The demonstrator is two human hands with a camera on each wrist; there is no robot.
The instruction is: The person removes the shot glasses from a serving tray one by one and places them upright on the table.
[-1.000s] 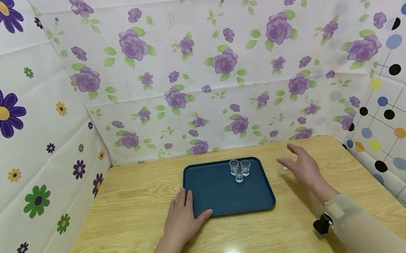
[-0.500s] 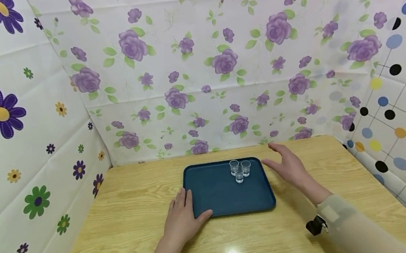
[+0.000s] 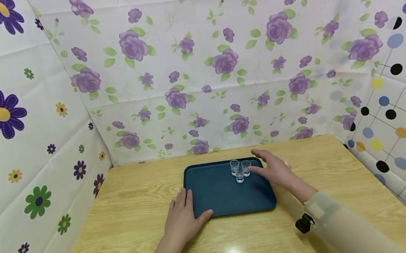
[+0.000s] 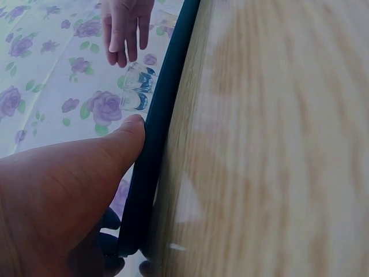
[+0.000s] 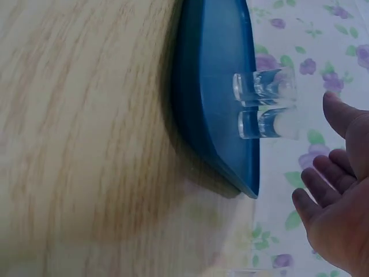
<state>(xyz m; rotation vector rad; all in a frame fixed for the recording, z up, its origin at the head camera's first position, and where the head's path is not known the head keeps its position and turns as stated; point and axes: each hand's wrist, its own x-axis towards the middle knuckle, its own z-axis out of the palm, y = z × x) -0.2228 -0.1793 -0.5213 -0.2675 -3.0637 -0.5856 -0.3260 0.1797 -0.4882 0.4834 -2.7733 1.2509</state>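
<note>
Head: three small, clear, round cups (image 3: 239,176) stand clustered on the dark-blue rectangular tray (image 3: 214,196). Right hand (image 3: 278,172) spread wide beside them, empty; a low sweep could topple one.
Left wrist: left hand (image 4: 63,184) extended, thumb at tray rim; uneven pressure might tip it.
Right wrist: cups closely packed; one nudged may topple another.

My left hand (image 3: 184,217) rests at the near left corner of the tray (image 3: 213,191), fingers extended along its left side, thumb angled out to its near edge. My right forearm (image 3: 346,218) slants in from the tray's near right; my right hand (image 3: 276,172) hovers at its far right corner, thumb and fingers parted.
</note>
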